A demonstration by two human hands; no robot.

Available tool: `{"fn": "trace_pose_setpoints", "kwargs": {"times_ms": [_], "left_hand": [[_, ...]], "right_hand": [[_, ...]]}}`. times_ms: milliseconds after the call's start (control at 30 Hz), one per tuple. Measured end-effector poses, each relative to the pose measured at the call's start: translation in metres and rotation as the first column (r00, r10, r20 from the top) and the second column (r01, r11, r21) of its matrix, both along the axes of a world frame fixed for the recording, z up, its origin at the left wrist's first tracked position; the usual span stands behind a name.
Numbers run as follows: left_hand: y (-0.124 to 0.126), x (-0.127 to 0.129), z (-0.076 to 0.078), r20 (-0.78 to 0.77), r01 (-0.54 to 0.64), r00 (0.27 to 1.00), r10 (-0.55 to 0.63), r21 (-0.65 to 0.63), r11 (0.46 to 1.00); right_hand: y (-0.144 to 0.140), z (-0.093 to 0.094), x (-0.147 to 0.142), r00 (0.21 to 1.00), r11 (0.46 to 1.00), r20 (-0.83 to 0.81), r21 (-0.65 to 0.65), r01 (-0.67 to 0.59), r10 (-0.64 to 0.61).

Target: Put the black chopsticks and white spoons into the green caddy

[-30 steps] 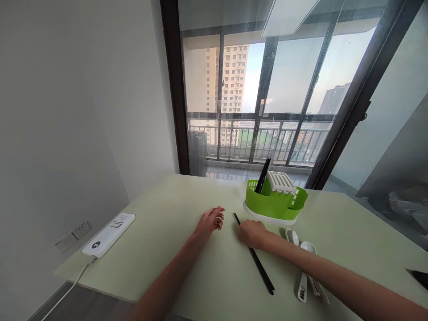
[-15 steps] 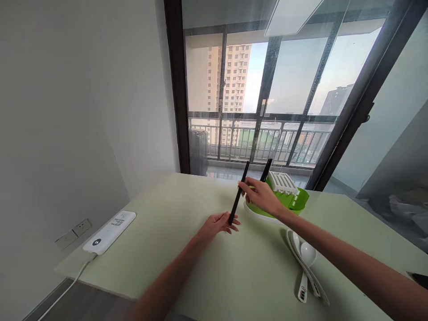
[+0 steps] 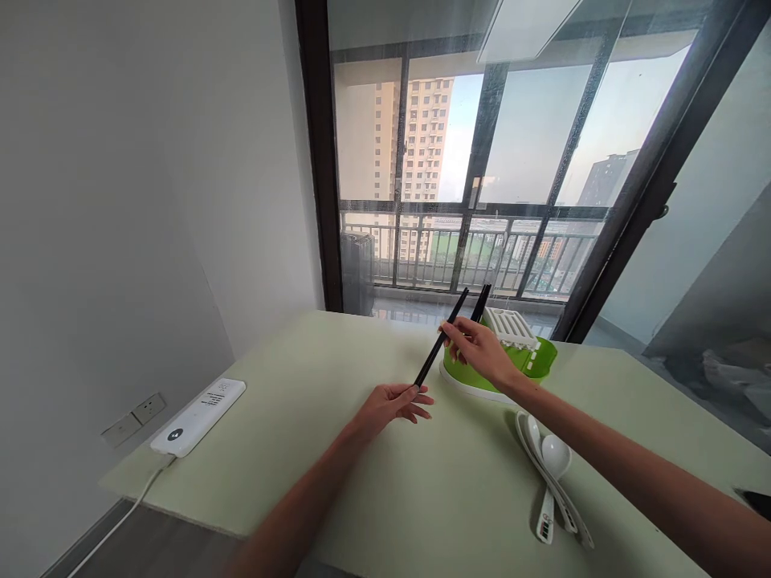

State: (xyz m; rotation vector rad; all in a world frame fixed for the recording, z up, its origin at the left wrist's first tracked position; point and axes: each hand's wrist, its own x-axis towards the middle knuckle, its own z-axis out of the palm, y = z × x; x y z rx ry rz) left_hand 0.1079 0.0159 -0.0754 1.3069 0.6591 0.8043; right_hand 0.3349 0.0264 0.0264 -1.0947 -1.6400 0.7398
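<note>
A pair of black chopsticks [image 3: 432, 361] slants up to the right between my hands. My right hand [image 3: 479, 349] pinches them around the middle, between thumb and fingertips. Their lower ends meet the thumb and forefinger of my left hand [image 3: 394, 403], whose other fingers are loosely spread above the table. Just behind my right hand stands a green utensil holder [image 3: 545, 361] with a white base and a white slotted part [image 3: 511, 325]. More black chopsticks [image 3: 481, 303] stick up out of it, their lower parts hidden by my hand.
White spoons [image 3: 555, 457] lie in a crossed pile under my right forearm on the pale green table [image 3: 337, 353]. A white power strip [image 3: 198, 417] with a cable lies along the left edge. A dark object [image 3: 756, 502] shows at the right edge. A glass door stands behind.
The chopsticks have tilted further right, and their lower ends have risen slightly at my left hand. My right hand has shifted a little right with them.
</note>
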Motion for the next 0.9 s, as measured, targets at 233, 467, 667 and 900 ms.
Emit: {"fn": "trace_pose_setpoints", "kwargs": {"times_ms": [233, 467, 667, 900], "left_hand": [[-0.002, 0.000, 0.002, -0.044, 0.009, 0.999, -0.007, 0.036, 0.999], [-0.002, 0.000, 0.003, -0.043, 0.017, 0.999, -0.015, 0.050, 0.999], [-0.002, 0.000, 0.005, -0.077, 0.037, 0.997, -0.032, 0.061, 0.997], [-0.001, 0.002, 0.002, -0.091, 0.031, 0.996, -0.026, 0.056, 0.998]], "right_hand": [[-0.004, 0.002, 0.003, 1.000, 1.000, 0.016, 0.006, -0.018, 0.018], [-0.004, 0.001, 0.003, 1.000, 1.000, -0.002, 0.010, -0.013, 0.013], [-0.004, 0.008, 0.006, 0.999, 1.000, -0.038, 0.017, 0.024, -0.023], [-0.009, 0.031, 0.017, 0.994, 0.997, -0.089, 0.037, 0.072, -0.068]]}}
